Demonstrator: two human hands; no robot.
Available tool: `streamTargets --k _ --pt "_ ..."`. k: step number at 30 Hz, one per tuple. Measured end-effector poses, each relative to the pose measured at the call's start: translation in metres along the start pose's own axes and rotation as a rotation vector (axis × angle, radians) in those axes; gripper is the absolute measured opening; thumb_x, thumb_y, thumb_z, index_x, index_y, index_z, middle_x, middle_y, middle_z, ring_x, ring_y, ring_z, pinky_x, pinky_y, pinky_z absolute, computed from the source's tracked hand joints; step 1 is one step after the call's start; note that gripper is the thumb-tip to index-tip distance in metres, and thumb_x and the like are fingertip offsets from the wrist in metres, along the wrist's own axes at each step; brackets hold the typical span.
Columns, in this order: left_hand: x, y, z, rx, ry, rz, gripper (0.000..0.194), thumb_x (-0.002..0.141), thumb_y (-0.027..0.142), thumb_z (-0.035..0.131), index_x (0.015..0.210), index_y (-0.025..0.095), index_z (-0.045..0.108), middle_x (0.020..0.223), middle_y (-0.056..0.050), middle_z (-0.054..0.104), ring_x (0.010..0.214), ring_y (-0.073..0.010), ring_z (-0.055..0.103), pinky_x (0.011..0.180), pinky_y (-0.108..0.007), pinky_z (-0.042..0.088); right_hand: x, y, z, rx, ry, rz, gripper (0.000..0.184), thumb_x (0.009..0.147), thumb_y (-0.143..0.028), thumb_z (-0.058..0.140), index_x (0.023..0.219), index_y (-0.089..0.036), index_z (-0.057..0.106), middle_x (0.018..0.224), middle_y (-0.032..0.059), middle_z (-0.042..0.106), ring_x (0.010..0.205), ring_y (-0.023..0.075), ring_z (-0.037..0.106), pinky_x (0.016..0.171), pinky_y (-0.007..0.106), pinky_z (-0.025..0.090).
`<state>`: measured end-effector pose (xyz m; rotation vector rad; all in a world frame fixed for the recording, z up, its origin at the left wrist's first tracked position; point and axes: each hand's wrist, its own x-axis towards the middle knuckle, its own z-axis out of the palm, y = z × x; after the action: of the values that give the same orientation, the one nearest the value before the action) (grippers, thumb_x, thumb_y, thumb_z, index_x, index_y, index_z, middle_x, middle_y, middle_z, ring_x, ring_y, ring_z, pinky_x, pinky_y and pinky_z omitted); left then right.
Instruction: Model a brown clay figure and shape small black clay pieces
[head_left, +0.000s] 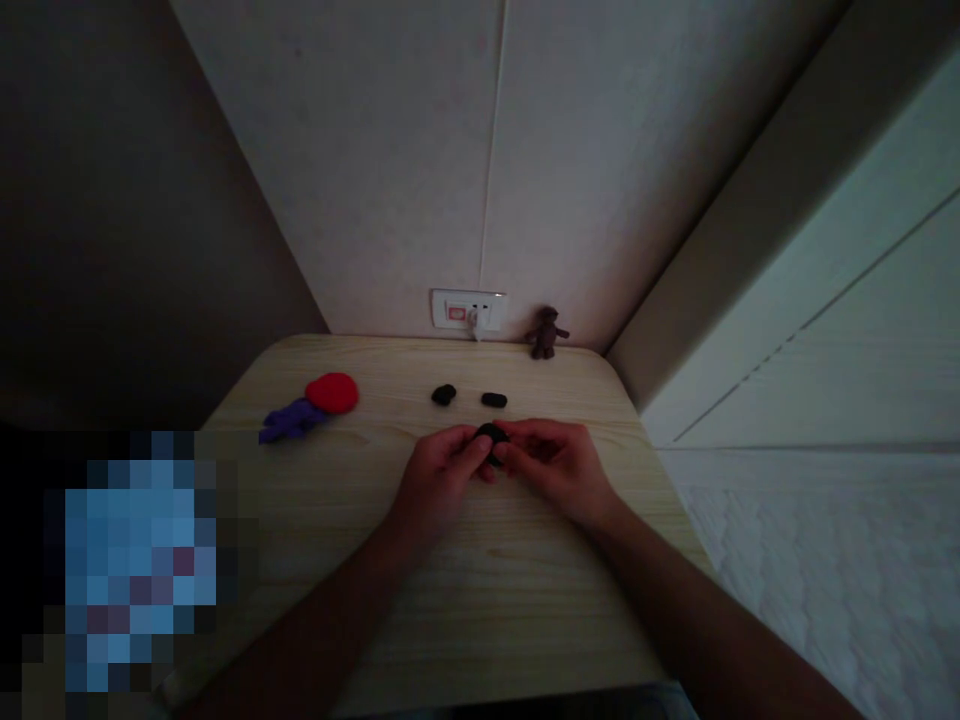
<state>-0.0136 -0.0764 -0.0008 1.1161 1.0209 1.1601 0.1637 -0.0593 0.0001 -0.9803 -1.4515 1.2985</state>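
Between my two hands is a lump of black modelling clay (491, 432), pinched by the fingers and thumbs over the middle of the table. My left hand (444, 462) grips it from the left, thumb on top. From the right, my right hand (559, 462) is closed on the same lump, its thumb against the near side. Part of the clay is hidden under the fingers. Just beyond lie two more black clay pieces: a rough rounded lump (443, 395) and a smoother oblong piece (494, 400).
A flat red clay disc (332, 393) touches a purple clay figure (294, 420) at the table's left. Near the wall stands a small brown figure (547, 333). A socket (468, 311) with a white plug is behind the wooden table (480, 600). Pale bedding lies at the right.
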Motion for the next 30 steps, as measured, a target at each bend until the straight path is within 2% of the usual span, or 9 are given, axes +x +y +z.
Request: streamTargets --k 4,8,10,15,20,23,26,30 --pt "0.0004 0.001 -0.0009 0.039 -0.025 0.009 0.027 0.088 0.041 0.069 0.085 0.015 0.074 0.075 -0.004 0.072 0.067 -0.0165 0.063 0.068 -0.029 0.051 -0.0015 0.0006 0.001 -0.017 0.003 0.01 0.028 0.079 -0.04 0.088 0.101 -0.023 0.085 0.083 0.0044 0.082 0.064 0.0151 0.07 0.061 0.029 0.06" --pt "0.0015 0.0022 -0.0019 0.094 -0.019 -0.007 0.028 0.087 0.042 0.07 0.083 0.015 0.072 0.073 -0.004 0.07 0.065 -0.0156 0.061 0.066 -0.029 0.048 -0.0018 -0.0012 0.0008 -0.082 0.007 -0.067 0.036 0.081 -0.037 0.086 0.115 -0.024 0.083 0.08 0.0024 0.079 0.066 0.013 0.068 0.062 0.026 0.057" --pt "0.0009 0.0029 -0.0017 0.116 -0.026 -0.016 0.028 0.085 0.043 0.07 0.082 0.015 0.072 0.072 -0.004 0.07 0.065 -0.0158 0.061 0.066 -0.029 0.048 -0.0016 -0.0013 0.0009 -0.089 -0.018 -0.093 0.035 0.083 -0.037 0.084 0.115 -0.024 0.082 0.081 0.0029 0.079 0.067 0.0128 0.068 0.061 0.025 0.056" --pt "-0.0009 0.0041 0.0017 0.101 0.023 -0.005 0.025 0.083 0.04 0.071 0.082 0.016 0.074 0.074 -0.004 0.072 0.064 -0.0158 0.062 0.064 -0.028 0.05 -0.0033 -0.0016 0.0045 0.001 -0.055 -0.03 0.031 0.084 -0.041 0.083 0.109 -0.023 0.083 0.082 0.0045 0.081 0.064 0.0146 0.072 0.062 0.028 0.061" --pt "0.0012 0.0064 0.0017 0.075 0.034 0.003 0.021 0.081 0.038 0.072 0.076 0.017 0.073 0.07 -0.003 0.072 0.065 -0.0167 0.066 0.064 -0.028 0.052 -0.0072 -0.0058 0.0074 -0.063 -0.035 -0.075 0.039 0.089 -0.041 0.078 0.124 -0.024 0.078 0.08 0.0031 0.08 0.067 0.0161 0.075 0.063 0.029 0.062" --pt "0.0014 0.0073 -0.0001 0.083 0.032 0.017 0.019 0.08 0.036 0.072 0.077 0.017 0.074 0.071 -0.003 0.073 0.066 -0.0167 0.067 0.064 -0.028 0.053 -0.0074 -0.0051 0.0072 -0.068 -0.056 -0.077 0.033 0.089 -0.041 0.079 0.117 -0.024 0.08 0.085 0.0048 0.082 0.067 0.0162 0.075 0.061 0.028 0.061" --pt "0.0005 0.0077 0.0 0.104 0.054 0.046 0.019 0.079 0.036 0.073 0.078 0.016 0.074 0.072 -0.003 0.074 0.067 -0.0167 0.067 0.065 -0.028 0.054 -0.0061 -0.0029 0.0074 -0.016 -0.056 -0.041 0.028 0.088 -0.041 0.08 0.109 -0.023 0.08 0.078 0.0038 0.08 0.062 0.0156 0.073 0.06 0.028 0.061" --pt "0.0006 0.0088 0.0031 0.084 0.059 0.061 0.021 0.08 0.037 0.074 0.081 0.016 0.076 0.074 -0.004 0.075 0.069 -0.0169 0.067 0.065 -0.028 0.054 -0.0058 -0.0034 0.0096 0.032 -0.017 -0.045 0.031 0.087 -0.044 0.081 0.11 -0.023 0.079 0.077 0.0034 0.078 0.063 0.0168 0.073 0.06 0.029 0.062"
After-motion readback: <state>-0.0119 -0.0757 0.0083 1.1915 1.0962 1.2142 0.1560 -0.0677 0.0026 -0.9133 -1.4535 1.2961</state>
